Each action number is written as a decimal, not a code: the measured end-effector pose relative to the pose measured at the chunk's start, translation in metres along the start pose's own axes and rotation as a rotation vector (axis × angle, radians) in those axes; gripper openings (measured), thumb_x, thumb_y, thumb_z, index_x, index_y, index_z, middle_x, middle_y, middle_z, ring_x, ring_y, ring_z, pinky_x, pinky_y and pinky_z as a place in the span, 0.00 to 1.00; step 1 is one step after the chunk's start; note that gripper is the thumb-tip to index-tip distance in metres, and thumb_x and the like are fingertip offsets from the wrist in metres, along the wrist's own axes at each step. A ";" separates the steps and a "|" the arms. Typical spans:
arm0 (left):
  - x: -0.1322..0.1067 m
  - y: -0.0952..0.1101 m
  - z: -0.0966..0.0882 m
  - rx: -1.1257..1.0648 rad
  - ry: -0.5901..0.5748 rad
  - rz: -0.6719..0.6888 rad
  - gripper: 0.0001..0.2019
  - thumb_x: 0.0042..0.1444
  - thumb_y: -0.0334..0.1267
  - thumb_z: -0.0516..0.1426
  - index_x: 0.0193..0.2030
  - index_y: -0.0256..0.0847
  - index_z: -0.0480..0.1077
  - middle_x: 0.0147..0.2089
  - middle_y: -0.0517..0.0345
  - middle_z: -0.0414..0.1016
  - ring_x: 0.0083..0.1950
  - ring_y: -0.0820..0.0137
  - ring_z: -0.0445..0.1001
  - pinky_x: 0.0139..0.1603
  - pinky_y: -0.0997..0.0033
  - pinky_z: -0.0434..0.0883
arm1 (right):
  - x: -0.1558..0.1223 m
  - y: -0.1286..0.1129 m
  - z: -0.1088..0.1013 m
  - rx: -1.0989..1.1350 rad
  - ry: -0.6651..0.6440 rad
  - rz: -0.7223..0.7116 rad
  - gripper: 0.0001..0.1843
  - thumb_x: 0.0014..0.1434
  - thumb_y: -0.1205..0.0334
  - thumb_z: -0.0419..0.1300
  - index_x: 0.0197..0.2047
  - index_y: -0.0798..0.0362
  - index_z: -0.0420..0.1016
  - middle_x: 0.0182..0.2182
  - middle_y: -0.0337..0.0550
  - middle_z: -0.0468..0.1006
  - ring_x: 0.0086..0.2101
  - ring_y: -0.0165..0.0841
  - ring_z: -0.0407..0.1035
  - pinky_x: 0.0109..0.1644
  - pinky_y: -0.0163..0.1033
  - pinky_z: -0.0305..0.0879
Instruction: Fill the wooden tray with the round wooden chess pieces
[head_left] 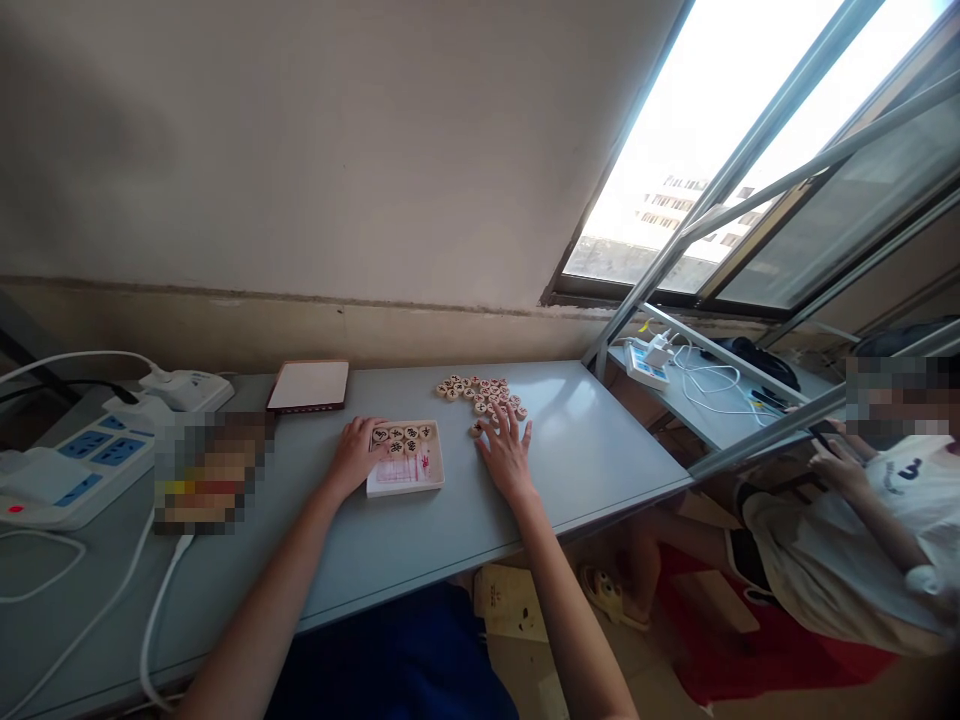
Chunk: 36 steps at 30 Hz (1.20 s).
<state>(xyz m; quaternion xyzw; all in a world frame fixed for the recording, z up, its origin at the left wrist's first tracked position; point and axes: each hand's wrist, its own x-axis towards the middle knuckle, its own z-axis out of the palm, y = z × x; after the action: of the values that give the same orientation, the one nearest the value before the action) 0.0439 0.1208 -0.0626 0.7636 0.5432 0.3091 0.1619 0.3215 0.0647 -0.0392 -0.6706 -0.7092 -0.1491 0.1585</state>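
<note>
A small white box (409, 472) lies on the grey table (592, 450) and holds several round wooden game pieces (403, 436) in its far part. My left hand (356, 455) rests on the box's left edge, its fingers curled over the pieces there. To the right, a loose pile of the same wooden pieces (484, 392) lies on the table. My right hand (506, 450) lies flat with spread fingers, fingertips touching the near edge of that pile.
A flat white-and-red case (309, 386) lies behind the box. Power strips (67, 465) and cables (161, 610) fill the left side beside a blurred object (206, 470). Another person (847, 540) sits at the right by a second table (712, 400) with chargers.
</note>
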 end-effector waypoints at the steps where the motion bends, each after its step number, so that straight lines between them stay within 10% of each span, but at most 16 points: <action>1: 0.000 0.000 0.000 0.001 -0.001 0.003 0.15 0.53 0.38 0.52 0.48 0.40 0.66 0.45 0.53 0.65 0.50 0.62 0.64 0.55 0.60 0.62 | -0.003 -0.003 -0.003 0.019 0.009 -0.018 0.14 0.63 0.59 0.48 0.49 0.47 0.69 0.62 0.46 0.55 0.62 0.42 0.41 0.62 0.59 0.32; 8: -0.001 -0.001 0.000 0.000 0.005 0.011 0.15 0.54 0.38 0.52 0.48 0.39 0.66 0.45 0.52 0.66 0.50 0.61 0.63 0.54 0.60 0.62 | 0.000 -0.038 -0.023 0.309 0.053 0.026 0.13 0.59 0.49 0.54 0.42 0.44 0.74 0.52 0.44 0.66 0.53 0.41 0.56 0.54 0.48 0.52; 17: -0.001 -0.002 0.001 -0.001 0.003 0.004 0.15 0.54 0.39 0.52 0.48 0.39 0.66 0.46 0.52 0.65 0.51 0.61 0.63 0.55 0.60 0.61 | 0.012 -0.080 -0.022 0.252 -0.036 -0.129 0.07 0.55 0.57 0.61 0.36 0.46 0.78 0.52 0.45 0.68 0.53 0.43 0.56 0.60 0.58 0.38; 31: -0.001 -0.003 0.002 -0.006 0.010 0.006 0.15 0.54 0.40 0.52 0.48 0.41 0.66 0.46 0.53 0.65 0.51 0.62 0.63 0.55 0.60 0.62 | 0.009 -0.086 -0.021 0.283 0.007 -0.094 0.09 0.57 0.61 0.58 0.28 0.45 0.78 0.50 0.39 0.71 0.53 0.40 0.57 0.62 0.58 0.29; 36: -0.001 -0.004 0.003 -0.011 0.031 0.010 0.15 0.57 0.41 0.49 0.48 0.40 0.66 0.45 0.52 0.64 0.51 0.63 0.64 0.56 0.59 0.62 | 0.015 -0.057 -0.014 0.270 0.055 0.024 0.13 0.62 0.58 0.50 0.43 0.42 0.76 0.53 0.40 0.69 0.54 0.38 0.57 0.63 0.55 0.35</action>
<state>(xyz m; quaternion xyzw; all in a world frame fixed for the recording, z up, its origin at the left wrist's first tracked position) 0.0430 0.1214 -0.0676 0.7605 0.5403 0.3246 0.1560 0.2645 0.0687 -0.0198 -0.6472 -0.7103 -0.0688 0.2682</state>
